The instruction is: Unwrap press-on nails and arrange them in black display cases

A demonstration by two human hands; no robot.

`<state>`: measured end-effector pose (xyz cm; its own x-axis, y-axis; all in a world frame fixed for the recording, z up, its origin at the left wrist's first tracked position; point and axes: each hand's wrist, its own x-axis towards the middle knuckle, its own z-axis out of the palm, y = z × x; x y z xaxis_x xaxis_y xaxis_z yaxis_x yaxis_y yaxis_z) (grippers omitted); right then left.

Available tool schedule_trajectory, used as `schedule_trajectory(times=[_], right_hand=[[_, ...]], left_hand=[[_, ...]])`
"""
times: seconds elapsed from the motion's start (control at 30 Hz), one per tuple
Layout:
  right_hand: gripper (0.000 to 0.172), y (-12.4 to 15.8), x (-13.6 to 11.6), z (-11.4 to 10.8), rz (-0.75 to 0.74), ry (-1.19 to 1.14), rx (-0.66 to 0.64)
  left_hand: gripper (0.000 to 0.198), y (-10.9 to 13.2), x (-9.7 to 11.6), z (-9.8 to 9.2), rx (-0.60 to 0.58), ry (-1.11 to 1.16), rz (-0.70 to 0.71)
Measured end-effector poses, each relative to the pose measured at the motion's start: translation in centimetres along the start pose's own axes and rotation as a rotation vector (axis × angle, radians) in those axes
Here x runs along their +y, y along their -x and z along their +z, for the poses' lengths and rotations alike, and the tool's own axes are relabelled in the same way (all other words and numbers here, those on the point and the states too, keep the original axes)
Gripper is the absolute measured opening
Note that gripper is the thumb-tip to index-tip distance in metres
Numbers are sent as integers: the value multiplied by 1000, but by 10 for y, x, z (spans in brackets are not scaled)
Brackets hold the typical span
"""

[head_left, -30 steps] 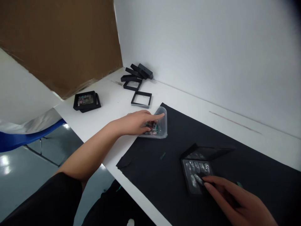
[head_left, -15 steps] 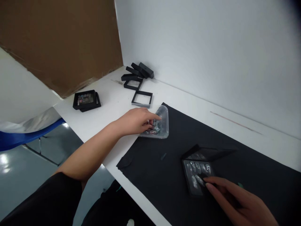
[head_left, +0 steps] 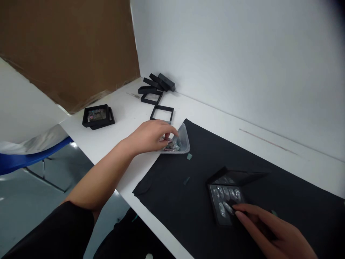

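My left hand [head_left: 153,136] reaches into a clear plastic container [head_left: 185,138], its index finger and thumb apart above a heap of small packets or pieces [head_left: 172,145]. Whether its hidden fingers touch the heap cannot be seen. My right hand [head_left: 272,223] pinches the end of a slanted, shiny press-on nail [head_left: 228,207] at an open black case [head_left: 212,205]. Several more silvery nails [head_left: 226,193] lie in rows in that case, whose dark lid [head_left: 237,175] is raised. A small green piece [head_left: 189,156] lies on the black mat [head_left: 167,183] beside the container.
Another dark green sliver [head_left: 186,180] rests on the mat. Black frames [head_left: 162,113] and several dark boxes [head_left: 159,82] stand along the white wall. Two stacked black frames [head_left: 98,117], the top one with small colourful items, sit at the table's left. A blue chair [head_left: 35,156] is beyond the edge.
The container has shifted slightly left and away, and the green piece now shows beside its corner. My left hand has drawn back a little, index finger more bent. The right hand stays at the case.
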<state>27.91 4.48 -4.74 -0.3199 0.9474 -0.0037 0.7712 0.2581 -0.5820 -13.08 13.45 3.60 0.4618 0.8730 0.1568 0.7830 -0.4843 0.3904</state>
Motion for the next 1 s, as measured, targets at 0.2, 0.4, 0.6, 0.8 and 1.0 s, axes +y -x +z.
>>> schedule_trajectory(times=[0.2,0.4,0.6,0.8,1.0], right_hand=[[33,0,1,0,-19,19,10],[33,2,8,2,-21,14,-1],[34,0,6,1,-2,8,-14],[39,-1,1,0,11,11,7],[37,-1,5,2,-2,20,7]], left_hand=[[45,0,-4,2,-110,-28,-44],[37,-3,-9,15,-195,-102,80],[24,-6,-12,20,-176,-80,61],[11,-8,-10,20,-118,-38,31],[13,-7,0,7,-62,-93,-151]])
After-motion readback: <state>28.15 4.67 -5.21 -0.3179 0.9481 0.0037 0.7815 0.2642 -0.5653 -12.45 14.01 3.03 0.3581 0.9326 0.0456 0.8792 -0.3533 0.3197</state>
